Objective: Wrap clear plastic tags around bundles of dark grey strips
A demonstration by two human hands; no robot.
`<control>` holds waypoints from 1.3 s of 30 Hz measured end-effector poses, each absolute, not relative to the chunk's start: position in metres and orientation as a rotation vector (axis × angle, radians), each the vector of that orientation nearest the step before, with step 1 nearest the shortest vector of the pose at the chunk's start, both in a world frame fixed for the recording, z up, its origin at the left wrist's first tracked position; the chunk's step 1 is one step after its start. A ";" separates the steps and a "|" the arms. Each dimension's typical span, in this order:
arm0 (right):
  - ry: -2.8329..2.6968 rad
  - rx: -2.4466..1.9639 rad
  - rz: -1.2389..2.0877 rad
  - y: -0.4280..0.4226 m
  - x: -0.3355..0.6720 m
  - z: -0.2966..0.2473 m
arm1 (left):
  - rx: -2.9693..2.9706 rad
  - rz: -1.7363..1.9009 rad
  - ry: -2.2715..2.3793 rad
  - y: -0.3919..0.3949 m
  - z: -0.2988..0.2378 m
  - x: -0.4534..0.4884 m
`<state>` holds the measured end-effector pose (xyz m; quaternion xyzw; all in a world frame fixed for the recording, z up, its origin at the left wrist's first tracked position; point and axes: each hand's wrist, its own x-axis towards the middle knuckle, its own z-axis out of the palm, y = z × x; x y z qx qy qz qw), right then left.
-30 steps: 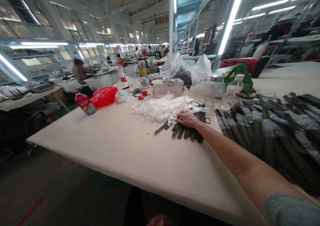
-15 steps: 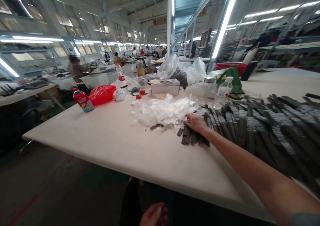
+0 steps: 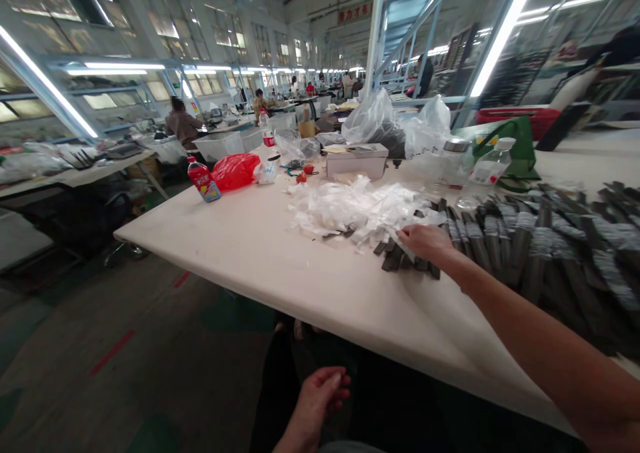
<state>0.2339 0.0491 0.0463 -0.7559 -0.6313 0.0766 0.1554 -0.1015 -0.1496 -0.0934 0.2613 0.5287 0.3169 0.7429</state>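
Note:
My right hand (image 3: pixel 426 242) reaches over the table, its fingers pinched on a piece of thin white plastic film (image 3: pixel 395 233) at the right edge of a crumpled film heap (image 3: pixel 345 206). Just below that hand lie loose short dark strips (image 3: pixel 394 259); their material I cannot tell. To its right spread many dark strips bundled with clear wrapping (image 3: pixel 520 239). Below the table's front edge, my left hand (image 3: pixel 320 396) is held over my lap, fingers curled in and thumb against them, with nothing visible in it.
On the pale table (image 3: pixel 240 253) stand a red-labelled drink bottle (image 3: pixel 204 181), a red plastic bag (image 3: pixel 236 171), a white box (image 3: pixel 356 162), a clear jar (image 3: pixel 454 163), a clear bottle (image 3: pixel 493 163) and a green bag (image 3: pixel 523 147). Another person (image 3: pixel 183 123) is at a far table.
The view has swung left, so everything sits further right. My left hand has risen further into view. My right hand stays at the film's edge, with film now showing at its fingertips.

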 end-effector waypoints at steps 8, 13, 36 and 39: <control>-1.284 -1.591 1.103 0.013 0.201 0.033 | 0.839 0.793 1.105 -0.133 -0.058 -0.089; -1.050 -1.291 1.311 -0.002 0.171 0.025 | 1.085 0.869 1.062 -0.090 -0.003 -0.062; -1.475 -1.608 0.849 -0.010 0.157 0.000 | 0.914 0.663 0.998 -0.045 0.002 -0.014; -1.641 -1.760 0.635 -0.010 0.159 0.006 | 0.749 0.642 0.941 -0.048 0.001 -0.018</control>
